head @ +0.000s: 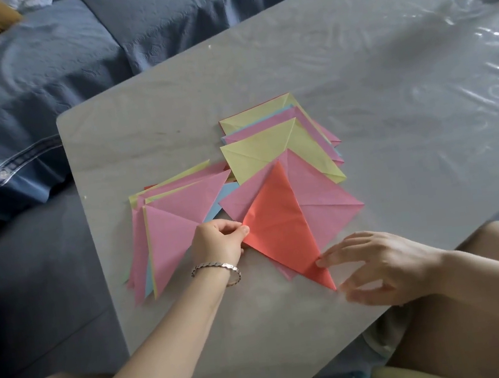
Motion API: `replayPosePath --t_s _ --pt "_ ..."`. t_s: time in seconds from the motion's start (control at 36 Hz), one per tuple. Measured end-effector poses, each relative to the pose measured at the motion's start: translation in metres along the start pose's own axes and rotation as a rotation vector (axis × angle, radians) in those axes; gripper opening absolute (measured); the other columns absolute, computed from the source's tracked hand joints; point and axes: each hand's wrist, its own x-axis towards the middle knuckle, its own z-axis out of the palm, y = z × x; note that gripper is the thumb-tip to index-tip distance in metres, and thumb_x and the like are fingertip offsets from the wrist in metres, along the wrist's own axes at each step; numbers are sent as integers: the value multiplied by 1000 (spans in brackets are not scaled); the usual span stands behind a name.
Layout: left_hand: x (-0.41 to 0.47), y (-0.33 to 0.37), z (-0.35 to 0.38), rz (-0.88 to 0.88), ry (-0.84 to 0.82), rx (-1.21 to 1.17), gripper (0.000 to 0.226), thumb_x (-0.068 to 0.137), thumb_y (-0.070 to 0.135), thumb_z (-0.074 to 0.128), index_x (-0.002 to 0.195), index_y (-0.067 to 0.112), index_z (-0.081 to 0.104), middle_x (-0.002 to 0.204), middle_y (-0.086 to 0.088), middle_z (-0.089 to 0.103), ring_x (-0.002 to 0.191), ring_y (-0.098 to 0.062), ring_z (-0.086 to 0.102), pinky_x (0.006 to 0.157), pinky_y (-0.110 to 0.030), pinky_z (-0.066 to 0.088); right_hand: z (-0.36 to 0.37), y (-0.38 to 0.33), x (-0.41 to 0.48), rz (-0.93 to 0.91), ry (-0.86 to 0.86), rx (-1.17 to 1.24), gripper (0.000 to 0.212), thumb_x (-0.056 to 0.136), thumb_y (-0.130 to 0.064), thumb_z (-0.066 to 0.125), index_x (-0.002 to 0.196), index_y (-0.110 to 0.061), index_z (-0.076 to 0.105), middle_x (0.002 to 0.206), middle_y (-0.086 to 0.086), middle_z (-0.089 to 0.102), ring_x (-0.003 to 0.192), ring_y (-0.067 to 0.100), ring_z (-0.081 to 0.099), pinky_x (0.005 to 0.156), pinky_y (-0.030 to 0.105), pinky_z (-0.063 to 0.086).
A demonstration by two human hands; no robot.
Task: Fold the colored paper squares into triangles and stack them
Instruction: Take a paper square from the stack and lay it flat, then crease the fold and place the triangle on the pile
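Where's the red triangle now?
Head view, middle of the table: the red triangle lies on a pink square, between the left hand pinching its corner and the right hand by its tip.

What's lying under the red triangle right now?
Under the red triangle lies a pink square, showing past both long edges. Its middle is covered; any other sheet there is hidden.

A silver, seemingly twisted bracelet [217, 268] rings the bare left wrist.
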Motion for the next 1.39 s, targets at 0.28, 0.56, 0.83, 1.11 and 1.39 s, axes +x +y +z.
replayPosePath --t_s 0.28,0.56,0.83,1.11,1.39 --pt "18 26 -61 357 187 163 10 82 12 64 75 19 67 64 6 61 58 -11 54 59 -19 43 -25 20 36 1009 307 -45 48 85 -36 62 129 -20 51 124 7 52 122 25 43 96 37 39" --pt "52 7 -88 327 306 740 29 85 18 62 113 11 61 110 -16 57 102 -37 50 83 -40 41 -22 27 57 1274 153 43 63 82 -35 63 137 -22 34 118 9 55 120 28 39 89 37 42" --pt "-4 14 -4 296 -75 577 44 86 35 57 125 16 48 114 -8 55 107 -24 53 86 -29 38 -21 18 45 1195 300 281 58 76 -12 70 127 -22 44 97 1 45 87 18 45 55 22 35" --pt "6 30 23 92 -86 215 56 77 26 68 126 14 44 109 3 49 103 -17 50 80 -20 35 -27 -8 25 954 179 304 32 79 -14 69 104 -34 61 98 -10 60 73 2 53 62 5 41" --pt "19 41 13 252 10 165 6 81 10 61 87 10 60 86 -6 61 74 -23 53 61 -24 34 -33 -14 16 670 -142 110 58 81 -26 70 131 -40 43 106 -26 44 80 -16 44 68 3 34"
